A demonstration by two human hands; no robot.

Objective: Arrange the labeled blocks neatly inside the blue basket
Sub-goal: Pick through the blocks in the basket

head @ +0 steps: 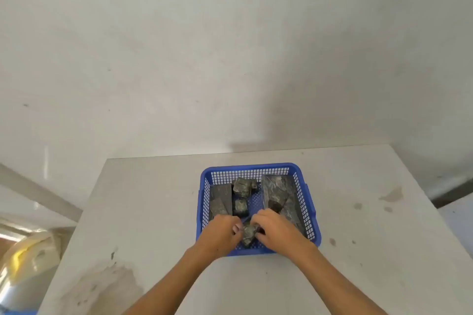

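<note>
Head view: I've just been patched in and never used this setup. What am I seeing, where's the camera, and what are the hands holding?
There is no machine here. One wide-angle camera sits on a person's head and looks forward and down, so both bare arms come in from the bottom. A pale table stands against a white wall. On it sits a blue basket with mesh sides. Inside lie dark, mottled blocks: a long block on the right, a flat block on the left, and smaller ones between. The left hand and the right hand meet at the basket's near edge, together gripping one small block. Any labels are too blurred to read.
</note>
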